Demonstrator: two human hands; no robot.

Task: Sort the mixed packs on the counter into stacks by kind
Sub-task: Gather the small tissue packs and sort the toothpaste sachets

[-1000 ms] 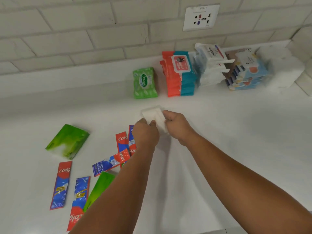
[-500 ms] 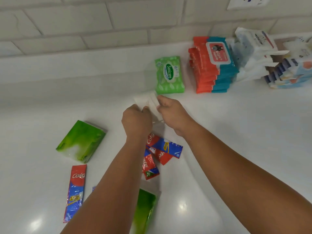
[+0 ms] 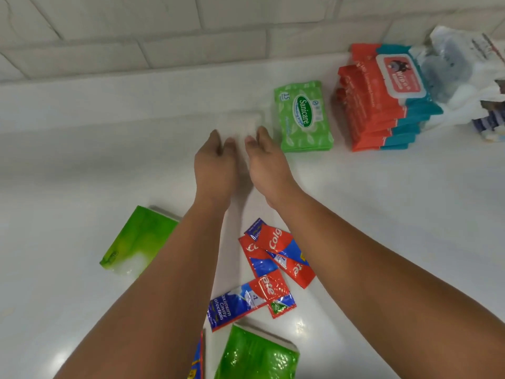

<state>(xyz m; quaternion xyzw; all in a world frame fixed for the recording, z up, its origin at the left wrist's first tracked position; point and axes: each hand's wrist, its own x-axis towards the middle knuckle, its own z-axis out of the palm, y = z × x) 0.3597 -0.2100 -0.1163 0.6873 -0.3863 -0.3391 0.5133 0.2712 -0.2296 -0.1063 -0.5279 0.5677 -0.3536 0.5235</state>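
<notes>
Packs of several kinds lie on a white counter (image 3: pixel 382 214) below a pale tiled wall (image 3: pixel 164 28). The one at the hands is a small white pack (image 3: pixel 243 124), a soft, pale rectangle, blurred and hard to tell from the counter. It lies flat toward the back of the counter, just left of a green Sanicare wipes pack (image 3: pixel 303 116), and whether the two touch is unclear.

The left hand (image 3: pixel 216 160) and right hand (image 3: pixel 267 160) sit side by side at the white pack's near edge. Both are loose, with each thumb apart from its forefinger and nothing curled round the pack. The blur hides whether the fingertips touch it.

Right of the Sanicare pack stands a stack of red-and-teal wipes packs (image 3: pixel 382 105), its top label red with a white border. Beyond that stack is a heap of white plastic-wrapped packs (image 3: pixel 459 72), partly cut off by the frame.

Nearer the person, a green tissue pack (image 3: pixel 136 242) lies left of the left forearm, and a second green pack (image 3: pixel 257 354) lies at the bottom edge. Between the forearms, red-and-blue Colgate sachets (image 3: pixel 276 261) overlap in a loose cluster — crossed at angles, not stacked.
</notes>
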